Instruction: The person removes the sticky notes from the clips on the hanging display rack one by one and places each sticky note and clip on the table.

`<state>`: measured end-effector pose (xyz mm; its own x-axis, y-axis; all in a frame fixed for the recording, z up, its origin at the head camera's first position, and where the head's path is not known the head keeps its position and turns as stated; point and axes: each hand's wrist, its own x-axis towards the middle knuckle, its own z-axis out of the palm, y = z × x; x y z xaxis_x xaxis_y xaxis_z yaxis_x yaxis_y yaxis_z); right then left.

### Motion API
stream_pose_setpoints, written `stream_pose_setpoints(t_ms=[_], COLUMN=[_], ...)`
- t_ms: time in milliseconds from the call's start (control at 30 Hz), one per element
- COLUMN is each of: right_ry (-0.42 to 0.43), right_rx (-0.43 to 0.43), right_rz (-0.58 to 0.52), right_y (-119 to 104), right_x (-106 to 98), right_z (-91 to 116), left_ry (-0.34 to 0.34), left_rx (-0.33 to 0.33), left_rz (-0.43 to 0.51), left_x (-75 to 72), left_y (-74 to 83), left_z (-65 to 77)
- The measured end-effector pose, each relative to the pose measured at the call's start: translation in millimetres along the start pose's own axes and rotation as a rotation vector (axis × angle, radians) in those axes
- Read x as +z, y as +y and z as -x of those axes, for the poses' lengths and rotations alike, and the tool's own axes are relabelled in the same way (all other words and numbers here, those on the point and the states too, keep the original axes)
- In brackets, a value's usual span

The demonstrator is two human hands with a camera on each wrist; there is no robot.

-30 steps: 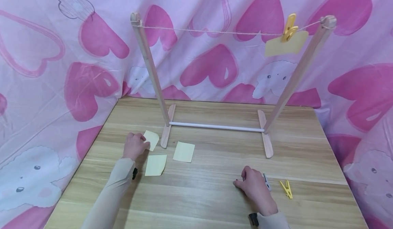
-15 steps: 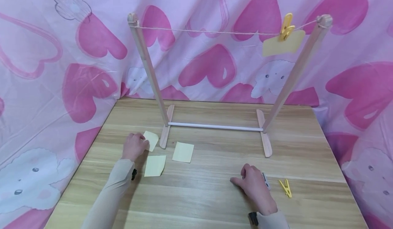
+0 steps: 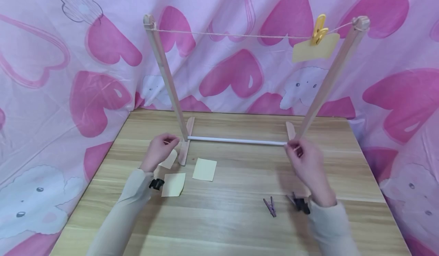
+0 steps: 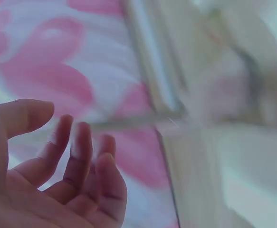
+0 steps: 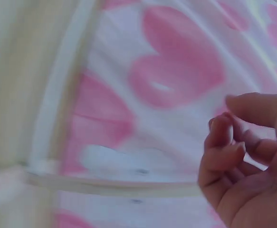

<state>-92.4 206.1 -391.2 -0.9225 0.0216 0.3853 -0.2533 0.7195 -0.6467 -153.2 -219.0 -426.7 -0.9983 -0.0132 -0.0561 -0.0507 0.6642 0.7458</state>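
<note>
My left hand (image 3: 157,152) is raised beside the foot of the left wooden post (image 3: 166,77), over a pale yellow paper note (image 3: 170,160) that it partly covers. In the left wrist view, the fingers (image 4: 76,161) are loosely bent, the thumb apart, with nothing between them. My right hand (image 3: 308,164) is in front of the base of the right wooden post (image 3: 332,73). Its bent fingers (image 5: 219,166) and nearby thumb hold nothing visible. Below it lie a purple clothespin (image 3: 270,206) and another clothespin (image 3: 291,198), partly hidden by the wrist camera.
Two more notes, one at the middle left (image 3: 204,169) and one nearer (image 3: 173,184), lie on the wooden table (image 3: 226,225). A white rod (image 3: 236,140) joins the posts. A string (image 3: 233,34) above carries a yellow clothespin (image 3: 319,29) gripping a note (image 3: 315,50).
My left hand has lifted from the far note and moved slightly forward. My right hand has risen forward and right to the right post, uncovering the purple clothespin; the yellow one on the table is now hidden.
</note>
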Motion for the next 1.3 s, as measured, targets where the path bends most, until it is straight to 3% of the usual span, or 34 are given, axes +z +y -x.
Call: stream_pose_setpoints(t_ms=[167,300,400,500,567,800,967,1100,1300], right_ry=[0.218,0.319,0.363,0.387,0.376,0.283,0.193,0.130,0.105], right_rx=[-0.253,-0.330,-0.337,-0.318,-0.287,-0.216,-0.151,-0.119,-0.111], right_rz=[-0.045,0.002,0.028,0.029,0.039,0.123,0.107,0.064,-0.030], right_y=[-36.0,-72.0,-95.7,-112.7,-120.4,-131.9,-131.9,-130.5,-128.3], right_x=[-39.2,-72.0,-90.8,-101.8,-106.6,-114.6,-119.1,-122.0,-126.2], right_z=[-47.6,-81.4,-104.4,-125.5,-136.1,-155.7,-162.6,-165.6,-169.4], left_ry=[-0.100,-0.163,-0.183,-0.181,-0.167,-0.094,-0.065,-0.050,-0.051], left_rx=[-0.011,-0.044,-0.059,-0.034,0.011,0.257,0.384,0.415,0.384], left_rz=[0.317,0.573,0.697,0.713,0.677,0.522,0.501,0.537,0.646], left_x=[1.2,5.7,11.4,18.0,22.5,32.5,38.2,44.1,55.1], left_y=[33.8,59.3,79.5,99.3,112.0,163.3,202.0,224.3,245.9], left_z=[-4.0,-6.6,-9.5,-11.8,-12.9,-15.0,-19.7,-23.9,-31.7])
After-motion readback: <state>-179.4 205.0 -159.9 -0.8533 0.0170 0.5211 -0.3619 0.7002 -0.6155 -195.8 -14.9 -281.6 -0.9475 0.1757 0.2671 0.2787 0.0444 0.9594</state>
